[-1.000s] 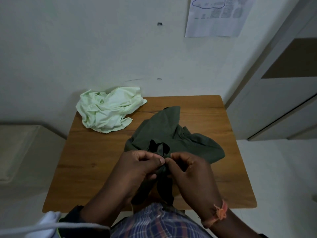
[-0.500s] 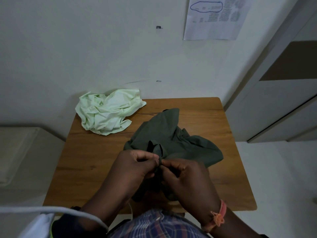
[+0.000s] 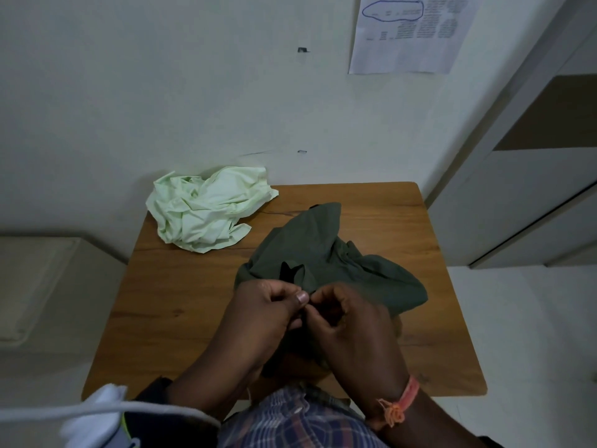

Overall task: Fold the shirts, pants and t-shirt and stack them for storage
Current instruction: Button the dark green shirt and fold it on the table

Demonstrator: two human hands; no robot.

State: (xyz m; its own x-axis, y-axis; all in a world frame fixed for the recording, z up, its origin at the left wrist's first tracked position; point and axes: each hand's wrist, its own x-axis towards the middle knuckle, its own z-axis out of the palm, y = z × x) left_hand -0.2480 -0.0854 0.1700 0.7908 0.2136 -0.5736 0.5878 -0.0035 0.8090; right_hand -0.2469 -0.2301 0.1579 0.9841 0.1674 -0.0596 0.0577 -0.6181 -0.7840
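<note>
Crumpled dark olive-green cloth garment (image 3: 326, 263), heaped on the wooden table's right half, between centre and right edge, one pointed fold reaching toward the far edge, a black lining or tag showing in a small notch near its front. Near part drawn up off the surface and gathered between both hands, with a dark strip of it hanging down toward the near edge. Left hand (image 3: 265, 315), fingers curled, thumb tip pressed against the forefinger, pinching a bit of the garment's edge. Right hand (image 3: 352, 321), fingers likewise curled inward, pinching the same edge just beside the left thumb; fingertips of the two hands almost touching. Exactly which part of the garment is held: cannot tell, hidden by the fingers. Orange thread band (image 3: 400, 402) tied round the right wrist.

Rumpled pale mint-green cloth garment (image 3: 206, 208) at the far left corner, unfolded, slightly overhanging the far and left edges, well apart from the olive one.

Rectangular brown wood-grain table (image 3: 168, 286) with rounded corners, pushed against a pale wall. Printed white paper sheet (image 3: 403, 33) with a blue pen oval fixed high on that wall. Blue-and-red checked cloth (image 3: 290, 421) at the bottom, below the near edge. White blurred object (image 3: 93, 415) at bottom left, too close to identify.
</note>
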